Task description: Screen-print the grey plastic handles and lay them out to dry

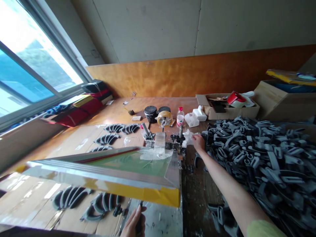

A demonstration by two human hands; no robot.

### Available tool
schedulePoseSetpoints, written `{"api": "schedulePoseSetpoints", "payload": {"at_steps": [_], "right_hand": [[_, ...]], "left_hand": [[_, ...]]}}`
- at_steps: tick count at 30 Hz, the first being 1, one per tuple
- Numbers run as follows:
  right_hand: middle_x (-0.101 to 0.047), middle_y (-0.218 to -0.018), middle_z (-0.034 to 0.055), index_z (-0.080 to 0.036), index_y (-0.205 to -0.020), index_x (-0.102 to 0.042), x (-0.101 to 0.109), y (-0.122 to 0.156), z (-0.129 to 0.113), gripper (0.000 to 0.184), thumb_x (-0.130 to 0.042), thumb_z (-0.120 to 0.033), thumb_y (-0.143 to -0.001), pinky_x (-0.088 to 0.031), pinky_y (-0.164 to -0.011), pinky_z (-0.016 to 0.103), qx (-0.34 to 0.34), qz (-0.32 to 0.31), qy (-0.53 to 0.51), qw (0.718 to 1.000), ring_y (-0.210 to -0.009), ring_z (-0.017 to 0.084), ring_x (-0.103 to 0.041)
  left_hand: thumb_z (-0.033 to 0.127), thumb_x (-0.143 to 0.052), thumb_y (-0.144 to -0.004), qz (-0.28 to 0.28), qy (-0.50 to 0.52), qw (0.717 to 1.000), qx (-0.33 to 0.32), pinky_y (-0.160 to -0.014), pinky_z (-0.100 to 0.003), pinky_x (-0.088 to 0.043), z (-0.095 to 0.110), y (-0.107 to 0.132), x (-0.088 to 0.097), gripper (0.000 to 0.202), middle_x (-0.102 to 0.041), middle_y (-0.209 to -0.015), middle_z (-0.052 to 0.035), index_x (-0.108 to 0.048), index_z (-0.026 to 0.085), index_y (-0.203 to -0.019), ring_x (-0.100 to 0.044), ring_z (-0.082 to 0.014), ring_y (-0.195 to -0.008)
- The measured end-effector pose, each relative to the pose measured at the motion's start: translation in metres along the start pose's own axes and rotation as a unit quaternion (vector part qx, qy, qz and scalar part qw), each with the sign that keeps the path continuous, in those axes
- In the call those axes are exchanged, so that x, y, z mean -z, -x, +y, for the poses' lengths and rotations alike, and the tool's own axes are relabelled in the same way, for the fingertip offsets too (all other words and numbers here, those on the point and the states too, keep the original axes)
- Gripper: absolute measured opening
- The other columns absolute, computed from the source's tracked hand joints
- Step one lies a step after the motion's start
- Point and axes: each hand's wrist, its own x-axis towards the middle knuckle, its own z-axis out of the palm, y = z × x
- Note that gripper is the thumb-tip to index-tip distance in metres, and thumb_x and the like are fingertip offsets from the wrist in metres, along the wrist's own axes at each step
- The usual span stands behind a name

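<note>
My left hand (133,223) is low in the centre, closed around a dark plastic piece (140,219) partly hidden by the fingers. Just above it, a screen-printing frame (113,182) with green mesh and yellow tape along its near edge stands tilted up, fixed to a hinge clamp (161,141) at the back. My right arm reaches forward, and my right hand (198,143) is closed at a crumpled white tissue (188,137) beside the clamp. Below the frame lies a grey base board (163,217).
Curved grey plastic parts (70,197) lie in rows on cardboard at left. A large heap of similar parts (254,161) covers the right side. Behind stand black tubs (150,113), a tape roll (164,118), a red-capped bottle (180,117) and a cardboard box (222,113).
</note>
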Motion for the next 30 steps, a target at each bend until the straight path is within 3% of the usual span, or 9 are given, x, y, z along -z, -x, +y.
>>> {"api": "schedulePoseSetpoints", "payload": {"at_steps": [5, 7, 9, 14, 17, 21, 25, 27, 30], "right_hand": [[-0.070, -0.107, 0.0149, -0.014, -0.093, -0.071, 0.035, 0.039, 0.005, 0.038, -0.047, -0.043, -0.087, -0.049, -0.083, 0.036, -0.021, 0.084, -0.109, 0.990, -0.096, 0.026, -0.063], [-0.072, -0.096, 0.0133, -0.015, -0.091, -0.070, 0.047, 0.068, 0.003, 0.044, -0.051, -0.053, -0.082, -0.050, -0.076, 0.037, -0.046, 0.124, -0.207, 0.969, -0.087, 0.027, -0.064], [-0.072, -0.084, 0.0103, -0.016, -0.088, -0.070, 0.058, 0.105, -0.008, 0.045, -0.058, -0.058, -0.076, -0.050, -0.069, 0.035, -0.061, 0.114, -0.275, 0.953, -0.077, 0.026, -0.064], [-0.072, -0.079, 0.0066, -0.019, -0.085, -0.068, 0.078, 0.204, -0.076, 0.031, -0.062, -0.049, -0.081, -0.050, -0.063, 0.030, 0.008, -0.039, -0.291, 0.956, -0.071, 0.022, -0.065], [-0.069, -0.078, 0.0037, -0.021, -0.084, -0.066, 0.086, 0.243, -0.124, 0.021, -0.058, -0.039, -0.088, -0.049, -0.064, 0.028, 0.091, -0.041, -0.268, 0.958, -0.071, 0.019, -0.065], [-0.066, -0.077, 0.0017, -0.021, -0.084, -0.063, 0.092, 0.264, -0.160, 0.014, -0.055, -0.028, -0.093, -0.047, -0.065, 0.025, 0.166, 0.018, -0.217, 0.962, -0.068, 0.015, -0.062], [-0.063, -0.076, 0.0024, -0.020, -0.082, -0.062, 0.092, 0.268, -0.166, 0.014, -0.053, -0.024, -0.093, -0.047, -0.066, 0.026, 0.193, 0.085, -0.158, 0.965, -0.067, 0.015, -0.060], [-0.063, -0.074, 0.0024, -0.020, -0.081, -0.062, 0.092, 0.270, -0.166, 0.015, -0.054, -0.024, -0.093, -0.047, -0.067, 0.027, 0.187, 0.085, -0.141, 0.969, -0.068, 0.016, -0.060], [-0.063, -0.072, 0.0012, -0.021, -0.079, -0.062, 0.097, 0.277, -0.173, 0.015, -0.056, -0.026, -0.091, -0.046, -0.062, 0.025, 0.157, 0.038, -0.170, 0.972, -0.064, 0.015, -0.060]], "left_hand": [[0.071, -0.075, -0.058, -0.069, 0.016, 0.997, -0.007, -0.043, -0.019, -0.029, 0.022, 0.020, -0.019, 0.063, -0.045, -0.056, 0.0065, -0.064, 0.017, -0.090, -0.039, -0.0062, -0.045], [0.068, -0.073, -0.063, -0.109, 0.011, 0.994, -0.016, -0.044, -0.019, -0.030, 0.032, 0.027, -0.024, 0.060, -0.046, -0.058, 0.0064, -0.063, 0.016, -0.091, -0.040, -0.0065, -0.047], [0.067, -0.070, -0.068, -0.143, 0.002, 0.989, -0.035, -0.046, -0.019, -0.032, 0.040, 0.033, -0.028, 0.057, -0.046, -0.060, 0.0063, -0.062, 0.016, -0.092, -0.040, -0.0065, -0.049], [0.066, -0.062, -0.076, -0.179, -0.055, 0.979, -0.086, -0.041, -0.019, -0.029, 0.044, 0.041, -0.034, 0.051, -0.041, -0.056, 0.0089, -0.058, 0.018, -0.094, -0.036, -0.0065, -0.044], [0.067, -0.059, -0.077, -0.180, -0.079, 0.973, -0.120, -0.038, -0.019, -0.027, 0.039, 0.039, -0.038, 0.049, -0.040, -0.052, 0.0101, -0.053, 0.020, -0.088, -0.035, -0.0065, -0.040], [0.059, -0.069, -0.072, -0.184, -0.037, 0.972, -0.142, -0.044, -0.021, -0.038, 0.034, 0.042, -0.040, 0.045, -0.049, -0.056, 0.0076, -0.046, 0.022, -0.079, -0.045, -0.0091, -0.047], [0.042, -0.071, -0.074, -0.195, 0.027, 0.966, -0.167, -0.065, -0.024, -0.048, 0.035, 0.055, -0.040, 0.031, -0.054, -0.068, 0.0056, -0.049, 0.020, -0.081, -0.053, -0.0102, -0.063], [0.039, -0.069, -0.077, -0.211, 0.029, 0.961, -0.174, -0.067, -0.024, -0.047, 0.035, 0.061, -0.041, 0.027, -0.053, -0.071, 0.0051, -0.051, 0.020, -0.083, -0.053, -0.0102, -0.065], [0.039, -0.066, -0.081, -0.231, 0.005, 0.958, -0.172, -0.070, -0.025, -0.046, 0.030, 0.064, -0.045, 0.025, -0.053, -0.074, 0.0044, -0.051, 0.020, -0.086, -0.054, -0.0110, -0.068]]}}
